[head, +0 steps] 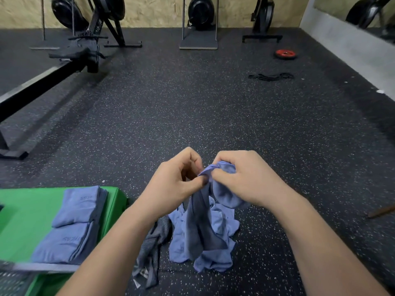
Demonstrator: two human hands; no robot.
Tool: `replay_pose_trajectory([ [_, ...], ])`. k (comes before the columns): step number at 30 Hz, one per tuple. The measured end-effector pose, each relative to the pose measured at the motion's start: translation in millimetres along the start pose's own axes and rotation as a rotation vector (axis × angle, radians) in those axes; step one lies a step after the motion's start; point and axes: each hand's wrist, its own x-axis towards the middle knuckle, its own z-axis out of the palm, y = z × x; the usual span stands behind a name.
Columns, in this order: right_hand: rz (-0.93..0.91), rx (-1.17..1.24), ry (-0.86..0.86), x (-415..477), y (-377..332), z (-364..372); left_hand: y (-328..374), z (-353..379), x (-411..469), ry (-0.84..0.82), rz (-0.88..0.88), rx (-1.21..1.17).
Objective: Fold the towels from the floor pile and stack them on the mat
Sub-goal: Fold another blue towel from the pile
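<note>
A blue towel (203, 227) hangs from both my hands above the floor pile (215, 259). My left hand (177, 184) pinches its top edge between thumb and fingers. Close beside it, my right hand (241, 180) grips the bunched top of the same towel. The pile holds more crumpled blue cloth and a grey towel (152, 251) on the dark floor. To the left lies the green mat (23, 212) with two folded blue towels (72, 225) on it, one overlapping the other.
A rowing machine rail (32, 90) runs along the left. More exercise machines (199, 22) stand against the far wall. A red weight plate (285, 54) and a black band (271, 76) lie at the back right. A grey wall (352, 48) borders the right.
</note>
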Motion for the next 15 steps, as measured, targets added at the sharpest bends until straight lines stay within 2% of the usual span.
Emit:
replay_pose_trajectory([
  [4, -0.020, 0.085, 0.081, -1, 0, -4, 0, 5, -2, -0.011, -0.010, 0.108],
  [8, -0.021, 0.141, 0.157, -2, 3, -11, 4, 12, -5, -0.001, 0.022, 0.099],
  [15, -0.038, 0.153, 0.292, -2, 5, -18, 9, 31, -13, 0.136, 0.115, 0.105],
])
